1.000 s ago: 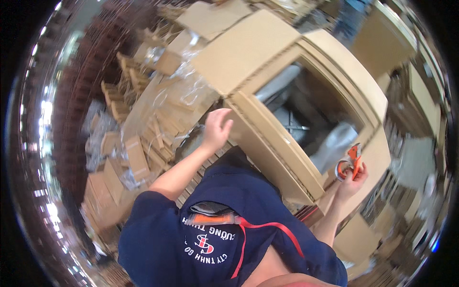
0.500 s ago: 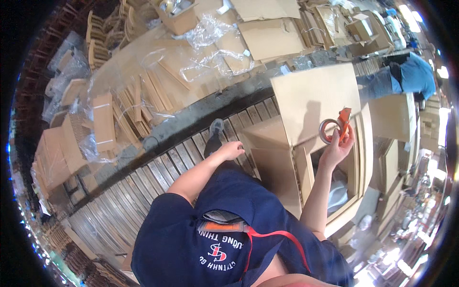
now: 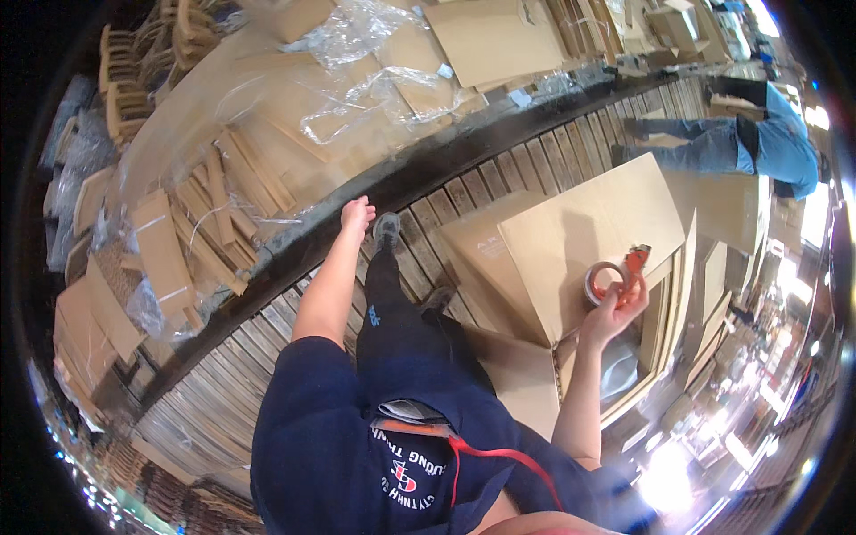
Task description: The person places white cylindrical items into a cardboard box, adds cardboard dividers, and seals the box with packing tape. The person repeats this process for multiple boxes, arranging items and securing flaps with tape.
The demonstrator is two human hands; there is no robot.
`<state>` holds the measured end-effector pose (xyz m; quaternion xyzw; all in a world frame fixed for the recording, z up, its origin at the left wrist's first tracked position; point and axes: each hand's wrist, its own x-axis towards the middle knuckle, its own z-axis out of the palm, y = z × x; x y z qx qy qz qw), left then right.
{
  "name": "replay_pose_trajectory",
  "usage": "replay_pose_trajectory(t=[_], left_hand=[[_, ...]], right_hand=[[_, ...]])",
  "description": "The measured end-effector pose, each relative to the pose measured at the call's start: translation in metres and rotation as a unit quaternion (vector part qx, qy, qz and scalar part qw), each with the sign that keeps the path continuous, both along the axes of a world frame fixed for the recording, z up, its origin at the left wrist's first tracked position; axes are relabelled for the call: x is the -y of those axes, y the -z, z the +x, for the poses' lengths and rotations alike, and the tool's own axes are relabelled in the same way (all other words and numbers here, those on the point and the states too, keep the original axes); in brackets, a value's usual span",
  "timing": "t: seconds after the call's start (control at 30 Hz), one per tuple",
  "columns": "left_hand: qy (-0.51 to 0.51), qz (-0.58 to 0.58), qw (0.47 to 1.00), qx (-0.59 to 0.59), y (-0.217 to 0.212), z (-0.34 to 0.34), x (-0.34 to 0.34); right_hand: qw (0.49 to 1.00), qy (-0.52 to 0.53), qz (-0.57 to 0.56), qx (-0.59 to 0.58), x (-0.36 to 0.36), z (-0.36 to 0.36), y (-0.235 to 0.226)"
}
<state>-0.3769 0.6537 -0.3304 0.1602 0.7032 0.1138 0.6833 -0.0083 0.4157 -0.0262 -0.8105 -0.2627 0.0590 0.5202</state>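
Note:
My right hand (image 3: 615, 314) grips an orange tape dispenser (image 3: 637, 259) with a roll of tape (image 3: 601, 282) on it. It is raised over an open cardboard box, in front of the box's upright flap (image 3: 584, 232). Inside the box, beside my right wrist, a pale plastic-wrapped thing (image 3: 620, 370) shows in part. My left hand (image 3: 358, 214) is stretched out away from the box, above the edge of the slatted floor. Its fingers are loosely curled, and no object shows in them. My shoe (image 3: 386, 228) is just to its right.
A person in blue (image 3: 776, 147) bends over at the upper right. Cardboard sheets and strips (image 3: 223, 196) lie to the left, with crumpled clear plastic (image 3: 383, 98) farther off. Wooden chair frames (image 3: 125, 85) stand at the far left. A dark strip (image 3: 303, 223) borders the wooden slats (image 3: 259, 357).
My left arm has swung forward and left, away from my body. The tape dispenser in my right hand has come a little lower. My body has shifted, and more of my legs shows.

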Motion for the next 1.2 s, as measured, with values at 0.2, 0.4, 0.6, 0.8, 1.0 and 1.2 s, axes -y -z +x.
replay_pose_trajectory(t=[0.2,0.4,0.6,0.8,1.0,1.2], left_hand=[[0.019,0.005,0.996,0.088,0.129,0.11,-0.064],[0.011,0.133,0.987,0.088,0.262,0.261,-0.16],[0.049,0.358,0.93,-0.066,0.338,0.414,-0.263],[0.022,0.284,0.953,-0.102,0.374,0.463,-0.311],[-0.019,0.186,0.981,-0.054,0.388,0.484,-0.33],[-0.07,0.199,0.957,0.197,0.357,0.482,-0.354]], right_hand=[[0.991,0.087,-0.007,0.097,-0.007,0.042,-0.008],[0.972,0.205,-0.078,0.083,-0.079,0.055,0.016],[0.956,0.249,-0.09,0.126,-0.068,0.056,0.043],[0.949,0.267,-0.117,0.117,-0.06,0.077,0.064],[0.948,0.272,-0.123,0.107,-0.058,0.089,0.07],[0.955,0.261,-0.113,0.086,-0.048,0.093,0.068]])
